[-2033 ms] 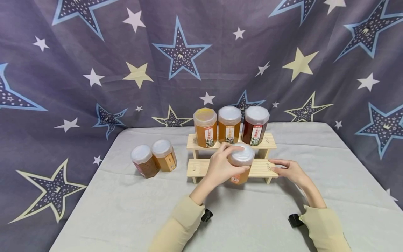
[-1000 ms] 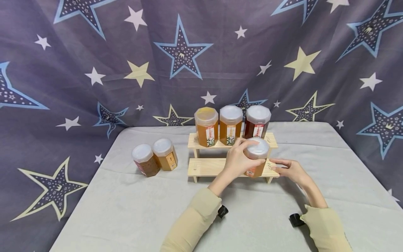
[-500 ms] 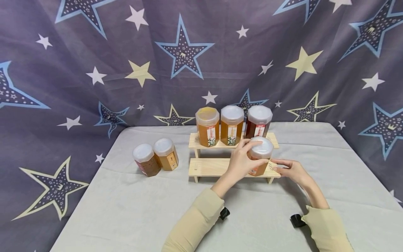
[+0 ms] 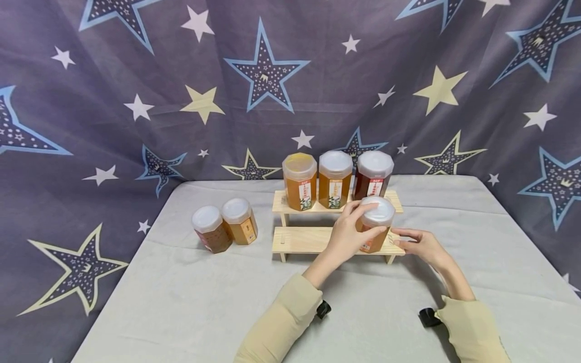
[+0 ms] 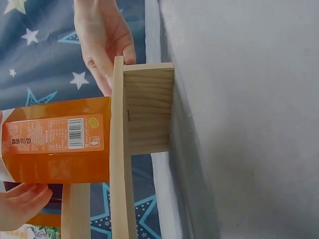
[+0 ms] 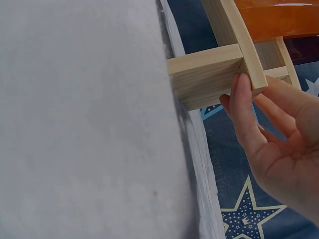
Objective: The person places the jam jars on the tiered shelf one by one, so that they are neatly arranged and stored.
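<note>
My left hand [image 4: 347,236] grips an octagonal honey jar [image 4: 379,214] with a whitish lid, thumb on its near side. The jar is upright at the right end of the lower step of a two-tier wooden rack [image 4: 301,240]. In the left wrist view, the base of this orange-labelled jar [image 5: 55,167] meets the plank. My right hand [image 4: 423,248] pinches the right end of that lower step. The right wrist view shows thumb and fingers of the right hand [image 6: 284,144] on the plank's corner, beside the orange jar [image 6: 279,20].
On the upper step stand an amber jar [image 4: 300,189], another amber jar [image 4: 335,186] and a dark red one [image 4: 373,174]. Two more, a brown jar [image 4: 215,239] and a golden jar [image 4: 242,229], stand together left of the rack on the grey cloth [image 4: 181,312]. A star-patterned curtain [image 4: 150,101] hangs behind.
My left hand has carried the orange jar rightward and back, from the middle front of the lower step to its right end. Over the last half second both hands barely move; the right keeps its pinch.
</note>
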The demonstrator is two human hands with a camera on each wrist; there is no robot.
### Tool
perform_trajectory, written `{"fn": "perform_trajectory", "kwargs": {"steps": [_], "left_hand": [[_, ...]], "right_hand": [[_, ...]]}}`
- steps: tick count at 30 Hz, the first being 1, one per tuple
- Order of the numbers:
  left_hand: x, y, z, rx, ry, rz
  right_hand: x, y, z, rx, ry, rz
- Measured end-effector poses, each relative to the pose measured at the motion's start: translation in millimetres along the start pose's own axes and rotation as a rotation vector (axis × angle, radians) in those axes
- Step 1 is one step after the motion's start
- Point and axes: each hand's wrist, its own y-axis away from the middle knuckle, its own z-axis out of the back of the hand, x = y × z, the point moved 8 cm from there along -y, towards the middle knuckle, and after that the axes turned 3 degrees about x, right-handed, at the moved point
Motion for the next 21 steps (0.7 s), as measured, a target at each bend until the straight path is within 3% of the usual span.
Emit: {"fn": "perform_trajectory", "kwargs": {"steps": [14, 21], "left_hand": [[-2.1, 12.6, 17.6, -0.019, 0.07, -0.024], [1.4, 19.5, 33.3, -0.019, 0.038, -0.033]], "right_hand": [[0, -0.5, 0, 0.007, -0.011, 0.009], [-4, -1.8, 0, 0.009, -0.009, 0.017]]}}
